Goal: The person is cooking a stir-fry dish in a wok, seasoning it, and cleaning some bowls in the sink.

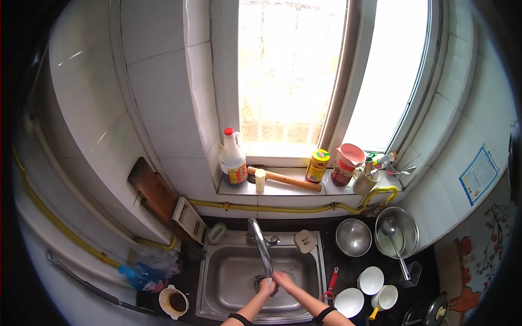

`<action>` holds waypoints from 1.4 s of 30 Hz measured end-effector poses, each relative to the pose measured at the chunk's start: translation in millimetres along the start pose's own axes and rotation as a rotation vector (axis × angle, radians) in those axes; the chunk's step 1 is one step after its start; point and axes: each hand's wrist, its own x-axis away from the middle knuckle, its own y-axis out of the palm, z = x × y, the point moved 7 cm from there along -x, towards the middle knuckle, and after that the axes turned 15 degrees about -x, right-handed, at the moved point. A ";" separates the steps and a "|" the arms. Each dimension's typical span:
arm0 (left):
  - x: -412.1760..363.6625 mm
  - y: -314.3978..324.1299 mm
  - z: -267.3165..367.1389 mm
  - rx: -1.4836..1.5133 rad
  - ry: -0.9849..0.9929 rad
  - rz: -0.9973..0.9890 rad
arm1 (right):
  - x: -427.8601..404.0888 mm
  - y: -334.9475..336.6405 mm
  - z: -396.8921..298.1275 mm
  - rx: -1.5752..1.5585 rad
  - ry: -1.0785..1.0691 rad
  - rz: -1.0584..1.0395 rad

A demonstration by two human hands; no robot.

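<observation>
Both hands are together over the stainless steel sink (228, 281), at the outlet of the chrome faucet (263, 244). My left hand (267, 287) is just below the spout tip, its fingers curled. My right hand (283, 279) reaches in from the right and meets it. A small dark patch shows between the palms; whether it is an object or shadow is unclear. Under the hands lies the drain (258, 281), partly covered. Dark bands circle both forearms. On the counter just right of the sink rests a red-handled peeler (332, 283).
White bowls (349, 302), a yellow-handled cup (385, 297), a steel bowl (354, 237) and a strainer basket (414, 234) with a ladle (394, 240) crowd the right counter. Left stands a stained bowl (166, 299). A yellow pipe (277, 209) runs below the sill, which holds a rolling pin (291, 179).
</observation>
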 end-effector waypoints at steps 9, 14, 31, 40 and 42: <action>6.8 -13.7 -47.9 0.548 -0.188 -0.094 | 15.5 37.5 -11.9 0.514 -0.232 -0.100; -2.1 -22.9 -61.4 0.882 -0.250 -0.140 | 17.0 48.1 -20.4 0.729 -0.155 -0.074; 2.2 24.1 21.4 -0.113 0.804 -0.173 | 30.7 18.2 -44.0 0.049 -0.136 -0.163; -3.0 27.8 28.4 -0.151 0.629 -0.210 | 58.5 14.5 -77.5 0.040 -0.194 -0.151; -18.0 35.4 14.7 -0.221 0.730 -0.271 | 64.4 24.4 -88.2 0.081 -0.202 -0.183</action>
